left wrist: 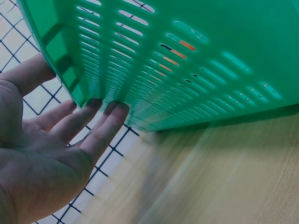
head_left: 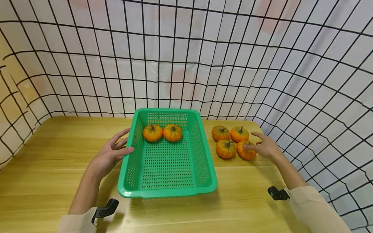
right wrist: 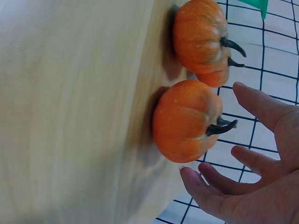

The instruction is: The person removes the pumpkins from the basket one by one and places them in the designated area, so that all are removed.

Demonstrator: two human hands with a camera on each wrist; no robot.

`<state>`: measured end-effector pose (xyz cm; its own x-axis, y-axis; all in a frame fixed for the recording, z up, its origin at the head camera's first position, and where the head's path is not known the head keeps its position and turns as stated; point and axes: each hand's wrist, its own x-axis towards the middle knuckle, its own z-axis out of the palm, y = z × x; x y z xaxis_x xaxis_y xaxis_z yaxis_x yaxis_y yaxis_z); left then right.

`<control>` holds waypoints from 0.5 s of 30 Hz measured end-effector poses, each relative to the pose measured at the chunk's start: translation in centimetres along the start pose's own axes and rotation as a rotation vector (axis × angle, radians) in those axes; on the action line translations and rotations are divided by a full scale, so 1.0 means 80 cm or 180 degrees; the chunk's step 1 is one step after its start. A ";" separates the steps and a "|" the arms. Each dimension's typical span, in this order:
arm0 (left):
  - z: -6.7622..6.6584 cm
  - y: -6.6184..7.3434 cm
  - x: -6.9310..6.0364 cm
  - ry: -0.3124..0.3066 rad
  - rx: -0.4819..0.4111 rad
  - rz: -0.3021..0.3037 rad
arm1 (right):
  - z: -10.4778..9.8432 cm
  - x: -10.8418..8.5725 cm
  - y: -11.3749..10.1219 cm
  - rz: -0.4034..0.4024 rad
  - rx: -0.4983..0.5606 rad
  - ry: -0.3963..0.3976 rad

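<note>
Wooden counter (head_left: pixel 239 203), black mesh (head_left: pixel 159 36) behind: your right hand (head_left: pixel 264 148) spreads wide fingers about the near right pumpkin (head_left: pixel 245 155) of four, right of the green basket (head_left: pixel 167 193).
Close evenly on its sides; let your left hand (head_left: pixel 109 154), fingers extended, steady the basket.

In the head view, the thumb of the right hand (head_left: pixel 265 148) hides part of the front-right pumpkin (head_left: pixel 246 154); the bottom edge crops both sleeves (head_left: pixel 76 228). The left wrist view cuts off the left hand (left wrist: pixel 51 140) and the green slotted basket (left wrist: pixel 205 51). In the right wrist view, a rear pumpkin (right wrist: pixel 213 78) sits mostly hidden behind another.
</note>
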<state>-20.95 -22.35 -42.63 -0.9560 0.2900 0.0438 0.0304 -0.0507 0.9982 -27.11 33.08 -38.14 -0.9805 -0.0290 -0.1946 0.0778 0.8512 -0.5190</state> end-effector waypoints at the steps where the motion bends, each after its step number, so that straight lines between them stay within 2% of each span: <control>1: 0.000 0.000 0.000 0.0001 0.0003 0.0000 | -0.002 0.000 -0.003 -0.0011 -0.0012 0.0002; 11: 0.000 0.003 0.000 0.0012 0.0011 -0.0032 | -0.018 0.005 -0.029 -0.0120 -0.0182 0.0031; 15: 0.000 0.004 0.000 0.0009 0.0011 -0.0031 | -0.021 0.006 -0.043 -0.0261 -0.0313 0.0104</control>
<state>-20.93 -22.41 -42.32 -0.9571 0.2878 0.0341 0.0222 -0.0447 0.9988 -28.12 31.01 -35.01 -0.9883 -0.0850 -0.1269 -0.0195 0.8941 -0.4475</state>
